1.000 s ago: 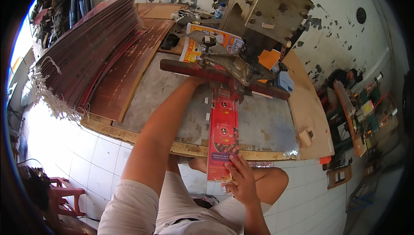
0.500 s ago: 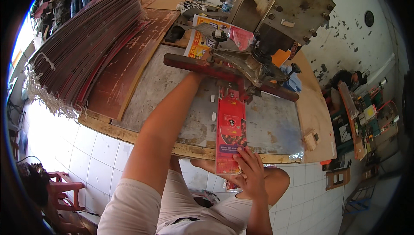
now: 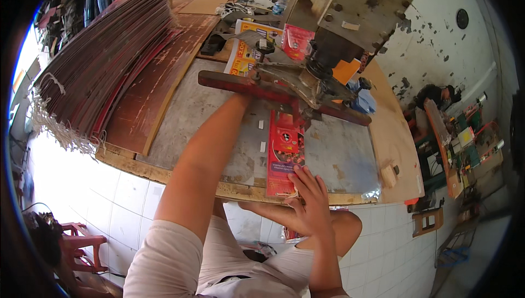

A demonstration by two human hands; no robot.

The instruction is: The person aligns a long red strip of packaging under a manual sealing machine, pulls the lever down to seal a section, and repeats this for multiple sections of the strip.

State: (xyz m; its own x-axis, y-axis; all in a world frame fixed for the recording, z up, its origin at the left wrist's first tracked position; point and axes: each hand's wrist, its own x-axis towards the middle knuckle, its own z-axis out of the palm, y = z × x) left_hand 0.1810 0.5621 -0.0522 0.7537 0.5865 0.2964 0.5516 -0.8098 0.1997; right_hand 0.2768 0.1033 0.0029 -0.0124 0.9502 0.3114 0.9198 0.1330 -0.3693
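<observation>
A seated person in pale clothing works with legs folded below a table's worn, yellowish wooden edge; the right hand lies over the near end of a long, flat, red printed strip, fingers stretched out close together on it, though whether the thumb pinches it cannot be told. The strip lies lengthwise on a scuffed grey metal sheet, its near end about level with the table edge; a second ago that end hung well out over the lap, so the strip has slid away from the body, and the table, rather than the hand, now appears to bear most of it; bare metal lies open to its right, while to its left two small white tabs and the bare left forearm narrow the room.

The left hand is hidden behind a dark red crossbar, its grip impossible to tell; the strip runs under that bar, and a glossy red piece, absent a second ago, shows beyond it, probably the strip's far end; a small wooden block sits at the right-hand corner; a tall stack of reddish-brown sheets walls off the left. Above the bar looms a bolted, grimy metal press; farther off, a co-worker is at a cluttered bench.
</observation>
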